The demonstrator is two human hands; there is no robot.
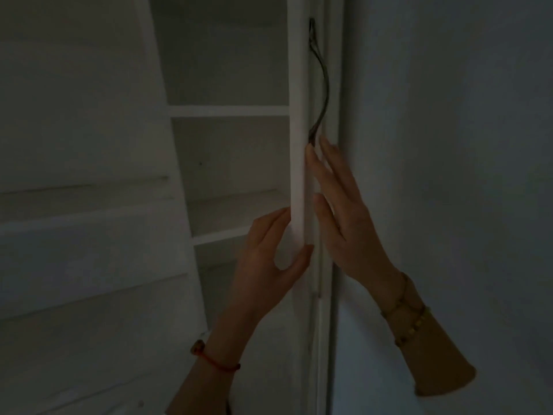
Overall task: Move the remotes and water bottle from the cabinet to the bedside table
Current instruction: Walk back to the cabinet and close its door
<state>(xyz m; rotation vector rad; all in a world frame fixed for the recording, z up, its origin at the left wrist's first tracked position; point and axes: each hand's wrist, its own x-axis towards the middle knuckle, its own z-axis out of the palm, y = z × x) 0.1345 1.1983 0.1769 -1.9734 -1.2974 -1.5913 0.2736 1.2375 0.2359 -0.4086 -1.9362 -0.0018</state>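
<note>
Dim light covers a white cabinet (227, 70) with its interior exposed. At far left, slanted white panels (74, 220) run across the view. Right of them, the open compartment shows horizontal shelves (229, 110) stacked one above another, with free space between each pair. No remotes or water bottle can be made out on the visible shelves; their location cannot be told.

The door (297, 145) stands edge-on at centre, its narrow white edge facing the camera. A dark curved handle (320, 82) runs vertically along the door's right face.

The left hand (269, 256) holds the lower door edge: fingers pass behind the left side and the thumb presses the front edge, so the grip is clamped on the door. A red cord bracelet (215, 359) circles that wrist.

The right hand (344, 211) lies against the door's right face just below the handle, fingers straight and slightly apart, grip not closed on anything. Beaded bracelets (410, 313) sit on that wrist. A plain pale wall (463, 145) fills the right side, close beside the door.
</note>
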